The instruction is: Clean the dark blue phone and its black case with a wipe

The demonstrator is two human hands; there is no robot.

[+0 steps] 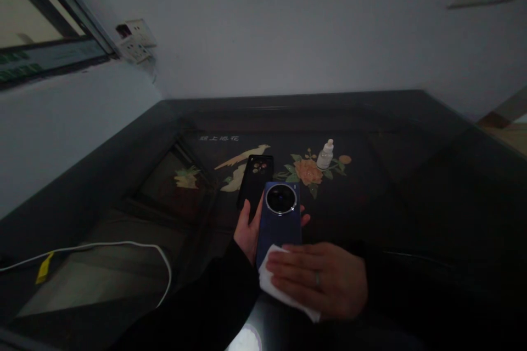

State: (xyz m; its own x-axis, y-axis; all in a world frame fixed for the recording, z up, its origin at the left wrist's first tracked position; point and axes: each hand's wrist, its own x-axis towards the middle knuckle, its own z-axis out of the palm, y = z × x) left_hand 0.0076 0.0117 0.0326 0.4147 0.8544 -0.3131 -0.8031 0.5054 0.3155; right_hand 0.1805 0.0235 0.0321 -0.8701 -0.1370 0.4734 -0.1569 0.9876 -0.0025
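A dark blue smartphone (280, 228), back side up with a big round camera ring at its top, rests in my left hand (248, 230). The fingers of that hand curl round its edges from beneath. My right hand (325, 279), with a ring on one finger, presses a folded white tissue (284, 290) against the lower part of the phone's back. Just beyond the phone lies a black phone case (257, 173) with camera cutouts. To the right of the case stands a small white dropper bottle (325, 154), upright on the table.
The glossy black table (370, 203) bears painted flowers and birds and meets a white wall at its far edge. A white cable (123, 243) with a yellow tag (44, 269) runs along the left. Wall sockets (138, 38) sit by the window.
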